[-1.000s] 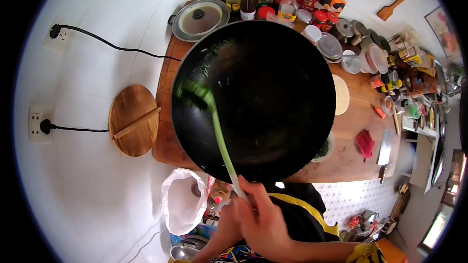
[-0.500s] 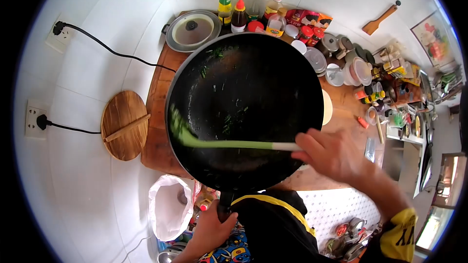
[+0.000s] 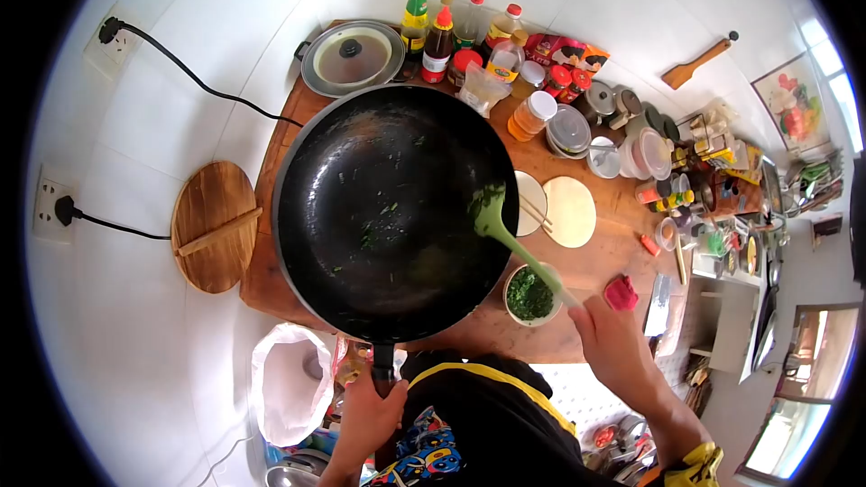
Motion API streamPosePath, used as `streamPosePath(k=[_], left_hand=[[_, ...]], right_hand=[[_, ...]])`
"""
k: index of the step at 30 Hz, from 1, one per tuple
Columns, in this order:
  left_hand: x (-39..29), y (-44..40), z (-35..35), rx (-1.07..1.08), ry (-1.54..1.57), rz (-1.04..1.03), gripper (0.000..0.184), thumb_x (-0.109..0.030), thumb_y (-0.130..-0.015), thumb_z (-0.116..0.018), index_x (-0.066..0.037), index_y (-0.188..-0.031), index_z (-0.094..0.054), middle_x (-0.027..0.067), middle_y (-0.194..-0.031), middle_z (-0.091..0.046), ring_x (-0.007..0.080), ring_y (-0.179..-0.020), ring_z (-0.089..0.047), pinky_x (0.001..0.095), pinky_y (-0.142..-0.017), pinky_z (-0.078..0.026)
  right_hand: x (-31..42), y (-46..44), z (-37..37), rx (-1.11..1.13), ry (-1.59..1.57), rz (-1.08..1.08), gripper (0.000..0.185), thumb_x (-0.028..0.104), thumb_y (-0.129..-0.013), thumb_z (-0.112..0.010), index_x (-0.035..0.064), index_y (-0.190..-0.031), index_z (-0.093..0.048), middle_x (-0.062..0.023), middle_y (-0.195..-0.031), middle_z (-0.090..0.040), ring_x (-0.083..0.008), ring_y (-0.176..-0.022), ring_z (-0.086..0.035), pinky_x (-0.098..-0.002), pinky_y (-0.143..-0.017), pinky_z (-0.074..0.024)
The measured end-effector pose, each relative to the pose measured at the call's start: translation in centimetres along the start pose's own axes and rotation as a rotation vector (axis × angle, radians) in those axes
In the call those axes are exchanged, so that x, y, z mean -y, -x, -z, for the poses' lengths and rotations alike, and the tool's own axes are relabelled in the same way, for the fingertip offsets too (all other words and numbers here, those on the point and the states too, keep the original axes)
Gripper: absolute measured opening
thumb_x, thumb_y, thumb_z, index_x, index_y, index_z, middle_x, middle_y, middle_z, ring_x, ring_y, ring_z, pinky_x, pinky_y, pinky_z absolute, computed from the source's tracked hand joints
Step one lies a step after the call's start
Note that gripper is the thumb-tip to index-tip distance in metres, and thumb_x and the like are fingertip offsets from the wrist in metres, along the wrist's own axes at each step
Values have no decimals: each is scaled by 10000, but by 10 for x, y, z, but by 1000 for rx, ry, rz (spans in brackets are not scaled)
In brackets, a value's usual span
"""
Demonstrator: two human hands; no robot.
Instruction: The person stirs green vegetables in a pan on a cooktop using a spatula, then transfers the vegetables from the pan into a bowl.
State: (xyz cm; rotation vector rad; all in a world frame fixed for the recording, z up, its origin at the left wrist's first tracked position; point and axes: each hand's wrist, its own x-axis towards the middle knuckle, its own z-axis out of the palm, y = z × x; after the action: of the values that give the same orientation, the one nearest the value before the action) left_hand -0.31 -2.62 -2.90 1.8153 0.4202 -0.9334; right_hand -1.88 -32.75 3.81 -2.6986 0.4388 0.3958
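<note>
My left hand (image 3: 368, 417) is wrapped round the handle of a large black wok (image 3: 379, 207), which is held up over the wooden counter. Bits of chopped greens cling to the wok's inside. In my right hand (image 3: 615, 347) is the pale end of a green spatula (image 3: 505, 233). Its head, with some chopped greens on it, lies over the wok's right inner side. Below the spatula's shaft stands a bowl of chopped greens (image 3: 530, 296), partly covered by the shaft.
Two pale round boards (image 3: 570, 213), one with chopsticks on it, lie right of the wok. Bottles (image 3: 437, 47), jars and a lidded pot (image 3: 352, 59) line the back. A round wooden lid (image 3: 215, 227) stands at the left, and a lined bin (image 3: 290, 385) below the counter.
The wok has shifted left and lower, uncovering the bowl of greens and the round boards. The spatula's head has swung from the wok's left side to its right, and my right hand has moved lower.
</note>
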Motion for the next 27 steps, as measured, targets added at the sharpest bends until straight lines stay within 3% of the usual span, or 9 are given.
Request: streamPosePath(k=[6, 8, 9, 15, 17, 19, 23, 24, 27], left_hand=[[9, -1, 12, 27, 141, 22, 245, -60, -869, -599, 47, -1068, -504, 44, -579, -533, 110, -424, -513, 257, -415, -424], [7, 0, 13, 20, 148, 20, 248, -60, -870, -600, 46, -1072, -504, 44, -579, -533, 108, -428, -515, 255, -417, -425], [6, 1, 12, 24, 118, -8, 240, -61, -872, -600, 46, -1065, -507, 41, -575, -536, 108, -429, -517, 256, -417, -424], [2, 5, 21, 50, 66, -28, 300, -81, -844, -618, 50, -1094, -516, 61, -596, -590, 124, -455, -554, 274, -448, -430], [8, 0, 17, -35, -51, -100, 267, -139, -851, -647, 46, -989, -512, 115, -614, -620, 200, -487, -615, 324, -468, -477], [24, -10, 15, -60, -54, -152, 294, -160, -831, -669, 60, -956, -517, 151, -640, -639, 246, -510, -639, 347, -492, -489], [27, -7, 14, -75, -97, -225, 310, -162, -831, -670, 78, -972, -533, 164, -685, -668, 246, -532, -650, 338, -528, -502], [25, -5, 15, -7, -36, -173, 305, -157, -832, -669, 78, -974, -537, 162, -689, -671, 233, -535, -651, 335, -534, -503], [22, -4, 15, 76, 15, -150, 278, -145, -835, -667, 73, -959, -548, 150, -688, -672, 195, -531, -643, 333, -534, -498]], right_hand=[[40, -42, 7, -16, 26, 241, 280, 261, -965, -579, 23, -827, -529, -210, -585, -538, -424, -580, -571, -479, -507, -434], [54, -72, -6, -165, 126, 482, 309, 339, -994, -500, 55, -871, -499, -147, -617, -609, -373, -562, -622, -462, -471, -484], [62, -80, -5, -164, 133, 483, 309, 339, -994, -500, 55, -871, -499, -147, -617, -609, -373, -562, -622, -462, -471, -484], [35, -63, -26, 1, 54, 151, 355, 343, -1021, -434, 7, -936, -513, -239, -650, -610, -456, -617, -607, -527, -518, -469], [41, -31, -20, 188, 42, -90, 388, 324, -1027, -415, -23, -911, -545, -285, -730, -618, -484, -725, -608, -540, -610, -470], [41, -5, -12, 276, -152, -149, 419, 312, -1028, -410, -40, -861, -564, -295, -751, -607, -472, -769, -611, -515, -644, -455], [74, -8, -4, 240, -388, -181, 390, 284, -1027, -420, -43, -861, -552, -260, -692, -584, -454, -695, -582, -470, -585, -423], [72, -14, -16, 165, -471, 3, 360, 259, -1030, -417, -34, -861, -543, -243, -710, -591, -450, -704, -579, -467, -585, -420], [109, -34, -24, 108, -504, 12, 336, 232, -1034, -402, -26, -867, -538, -236, -761, -605, -454, -730, -576, -482, -592, -414]])
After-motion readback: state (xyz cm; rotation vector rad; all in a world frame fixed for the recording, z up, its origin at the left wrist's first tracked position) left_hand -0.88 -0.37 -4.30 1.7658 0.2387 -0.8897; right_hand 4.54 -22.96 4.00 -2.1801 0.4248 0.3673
